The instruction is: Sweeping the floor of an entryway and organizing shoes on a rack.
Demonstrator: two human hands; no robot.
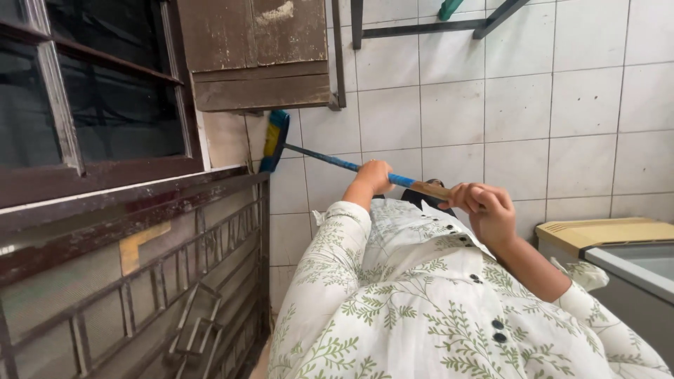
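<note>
Both hands grip one broom (337,160): left hand (373,175) wraps the blue handle further out, right hand (488,208) clenches the wooden end. Its bristle head sits well beyond the left hand, against the tiled floor (562,105) beside a wooden door (260,52).

Soft, even daylight filled the scene, brightest on the pale tiled floor (533,105) at upper right. The dark window panes (112,105) at upper left stayed dim. Shadows were faint, glare absent. The frame sat tilted, lines bowed near the edges, and focus held sharp throughout.
</note>
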